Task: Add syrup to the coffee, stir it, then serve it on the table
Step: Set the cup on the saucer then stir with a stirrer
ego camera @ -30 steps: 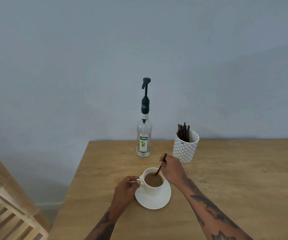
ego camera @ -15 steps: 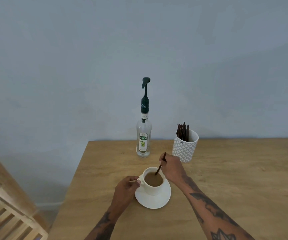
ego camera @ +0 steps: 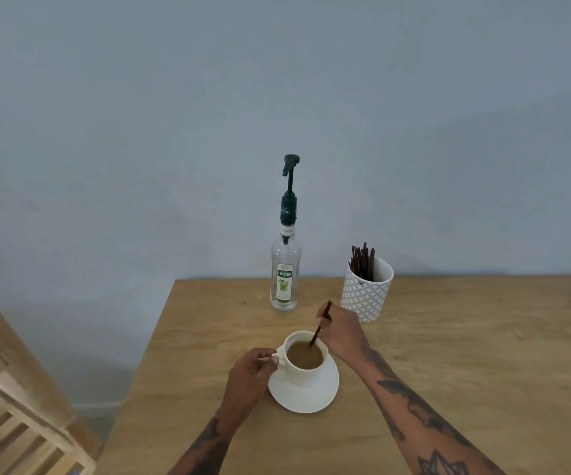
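Compared with half a second earlier: scene nearly unchanged; stirrer (ego camera: 320, 323) slightly shifted, lower tip now nearer the cup's far right rim; cup (ego camera: 306, 359) and saucer (ego camera: 306, 392) in the same spot. Stirrer long axis tilted, upper end pointing up and away to the right, lower end dipped in the coffee (ego camera: 304, 354). Right hand (ego camera: 340, 332) with fingers pressed together, pinching the stirrer near mid-length. Left hand (ego camera: 251, 370) at the cup's left side, thumb and forefinger closed on the handle, other fingers curled. Cup upright on the saucer, near the left front part of the wooden table (ego camera: 448, 354). Syrup bottle (ego camera: 285, 269) upright behind the cup, pump spout facing left. Patterned holder (ego camera: 366, 291) of spare stirrers just right of the bottle, near the right hand
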